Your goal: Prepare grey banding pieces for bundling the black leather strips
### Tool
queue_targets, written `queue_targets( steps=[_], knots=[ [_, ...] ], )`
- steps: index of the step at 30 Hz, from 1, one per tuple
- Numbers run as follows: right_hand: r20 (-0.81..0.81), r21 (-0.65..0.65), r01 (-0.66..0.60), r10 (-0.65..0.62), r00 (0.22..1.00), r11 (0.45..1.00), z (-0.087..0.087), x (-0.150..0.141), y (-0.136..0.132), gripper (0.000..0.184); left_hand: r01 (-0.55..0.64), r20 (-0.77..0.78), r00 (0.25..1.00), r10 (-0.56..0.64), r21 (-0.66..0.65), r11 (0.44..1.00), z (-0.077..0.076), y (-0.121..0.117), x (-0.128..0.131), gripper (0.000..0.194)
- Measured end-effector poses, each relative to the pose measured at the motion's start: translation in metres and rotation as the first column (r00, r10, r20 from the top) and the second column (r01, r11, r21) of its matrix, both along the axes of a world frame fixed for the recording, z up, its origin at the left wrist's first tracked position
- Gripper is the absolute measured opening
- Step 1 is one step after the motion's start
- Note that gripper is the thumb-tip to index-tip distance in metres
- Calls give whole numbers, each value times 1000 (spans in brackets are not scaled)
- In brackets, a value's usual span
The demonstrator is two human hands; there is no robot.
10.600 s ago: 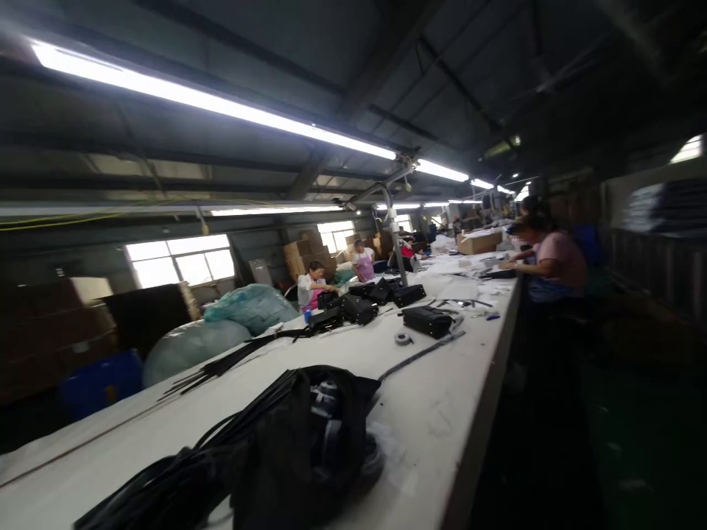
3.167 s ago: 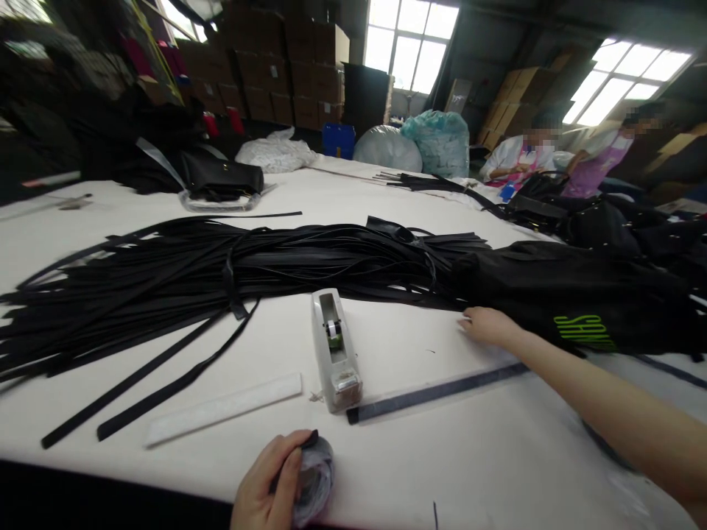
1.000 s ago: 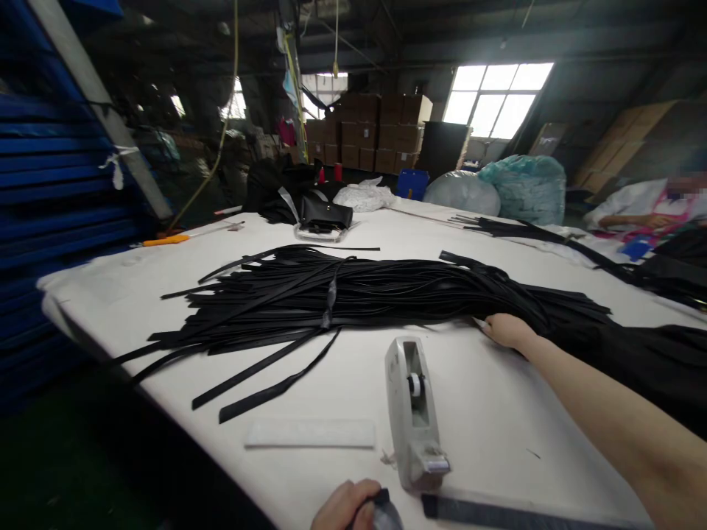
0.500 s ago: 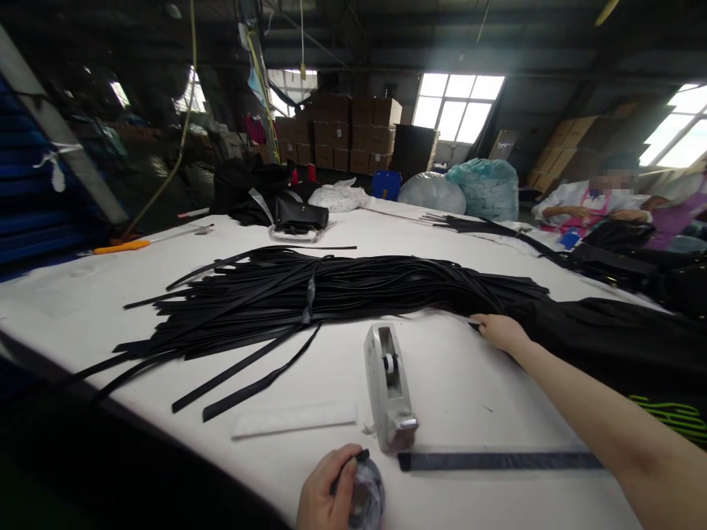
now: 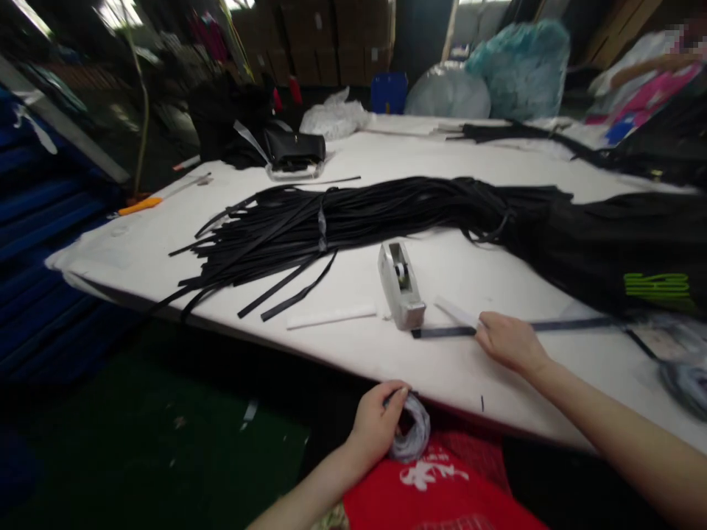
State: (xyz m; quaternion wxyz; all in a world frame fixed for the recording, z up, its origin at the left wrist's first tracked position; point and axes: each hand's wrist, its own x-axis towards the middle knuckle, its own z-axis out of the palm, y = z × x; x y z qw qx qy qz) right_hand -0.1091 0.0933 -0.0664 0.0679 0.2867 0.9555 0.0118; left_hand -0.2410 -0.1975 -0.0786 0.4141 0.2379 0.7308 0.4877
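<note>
Pulling our right hand [image 5: 511,343] back from the bundle of long black straps [image 5: 353,217] onto a flat dark strip [image 5: 497,329].
We are pressing it, fingers loose, on the white worktop [image 5: 475,272]; our left hand [image 5: 375,421] is clutching a crumpled grey plastic wad [image 5: 412,434].

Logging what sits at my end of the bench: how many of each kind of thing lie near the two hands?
Tape dispenser: 1
Tape roll, in the left hand: 1
Dark flat strip, under the right hand: 1
White strip: 1
Bundle of black straps: 1
Total: 5
</note>
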Motion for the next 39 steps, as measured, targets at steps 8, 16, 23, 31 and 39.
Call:
queue_targets(
  steps=[8,16,23,31,39],
  knots=[
    [-369,-710,-191,-127,921,678,60,72,-126,38,157,341,929,-146,-6,988,-10,-22,30,62],
    [-312,-681,-329,147,939,654,75,94,-171,23,175,329,928,-175,31,984,9,-23,38,73],
    [-308,-330,-352,253,917,876,82,106,-187,29,228,437,877,-200,-13,974,7,-28,45,75],
    [-163,-318,-433,402,901,843,70,74,-210,21,244,356,902,-245,48,969,18,-28,50,71],
    [-378,-481,-307,122,918,821,41,56,-201,17,424,9,905,-426,84,902,15,-27,39,42]
  ],
)
